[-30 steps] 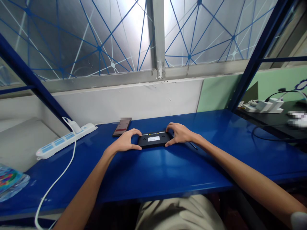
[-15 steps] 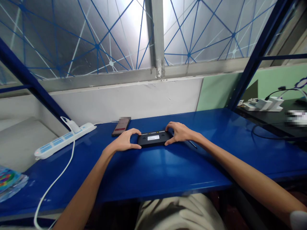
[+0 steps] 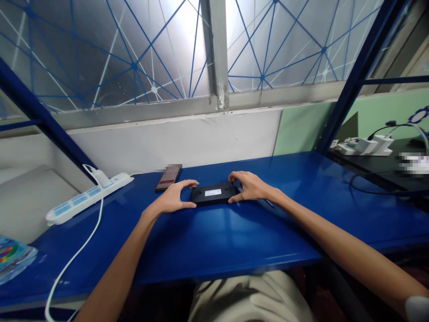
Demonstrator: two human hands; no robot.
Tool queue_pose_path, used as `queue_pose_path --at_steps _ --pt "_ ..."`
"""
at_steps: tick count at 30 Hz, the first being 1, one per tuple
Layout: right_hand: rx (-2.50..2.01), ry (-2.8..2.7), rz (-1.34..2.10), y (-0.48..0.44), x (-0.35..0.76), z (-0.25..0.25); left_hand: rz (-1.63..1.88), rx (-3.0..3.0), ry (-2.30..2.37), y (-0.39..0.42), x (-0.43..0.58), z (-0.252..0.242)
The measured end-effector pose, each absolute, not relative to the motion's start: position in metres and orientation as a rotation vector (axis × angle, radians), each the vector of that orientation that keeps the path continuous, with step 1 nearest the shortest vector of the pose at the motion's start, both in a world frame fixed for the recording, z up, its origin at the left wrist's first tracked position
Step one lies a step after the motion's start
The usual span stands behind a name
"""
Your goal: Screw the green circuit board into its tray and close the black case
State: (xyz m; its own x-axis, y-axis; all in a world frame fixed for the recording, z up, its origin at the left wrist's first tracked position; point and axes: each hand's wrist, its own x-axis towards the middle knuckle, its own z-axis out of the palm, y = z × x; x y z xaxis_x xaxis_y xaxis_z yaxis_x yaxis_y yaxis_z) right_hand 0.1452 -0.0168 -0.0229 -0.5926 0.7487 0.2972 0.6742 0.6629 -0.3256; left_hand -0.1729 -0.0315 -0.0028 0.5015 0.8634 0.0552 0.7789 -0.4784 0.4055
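Left hand (image 3: 172,200) and right hand (image 3: 250,187) clasp the flat black box (image 3: 213,195) between them, thumbs near, fingers far; looks rigid, light, slick, so short ends suit gripping

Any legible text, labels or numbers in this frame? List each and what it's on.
No text can be read.
White label on the black box held by left hand and right hand: too small.
Phone screen: blurred.
Power strip: no legible marking.
Colourful packet: print too small.
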Motion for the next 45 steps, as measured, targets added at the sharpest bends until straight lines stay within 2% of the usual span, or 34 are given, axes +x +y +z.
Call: queue_pose_path --at_steps 9,12,15,18,25,34,39,45 --pt "-1.06 -2.41 0.194 -0.013 0.154 -0.016 0.296 2.553 1.388 -0.035 -0.163 -0.011" --pt "-1.335 -2.225 0.105 -0.003 0.175 -0.012 0.301 2.572 1.362 -0.034 -0.162 -0.011" --pt "-1.63 -2.17 0.188 0.009 0.195 -0.017 0.286 2.569 1.365 -0.034 -0.163 -0.01" --pt "-1.695 -2.216 0.276 0.017 0.203 -0.028 0.261 2.554 1.408 -0.035 -0.164 -0.009" --pt "-1.615 -2.157 0.375 0.023 0.194 -0.04 0.21 2.586 1.438 -0.041 -0.149 -0.003" --pt "-1.486 -1.806 0.421 0.019 0.199 -0.019 0.215 2.756 1.327 -0.034 -0.07 -0.007" --pt "-1.209 -1.488 0.531 0.017 0.198 -0.015 0.27 2.759 1.326 -0.036 -0.069 -0.013" --pt "-1.104 -1.457 0.483 0.017 0.192 -0.015 0.328 2.787 1.293 -0.039 -0.073 -0.015"
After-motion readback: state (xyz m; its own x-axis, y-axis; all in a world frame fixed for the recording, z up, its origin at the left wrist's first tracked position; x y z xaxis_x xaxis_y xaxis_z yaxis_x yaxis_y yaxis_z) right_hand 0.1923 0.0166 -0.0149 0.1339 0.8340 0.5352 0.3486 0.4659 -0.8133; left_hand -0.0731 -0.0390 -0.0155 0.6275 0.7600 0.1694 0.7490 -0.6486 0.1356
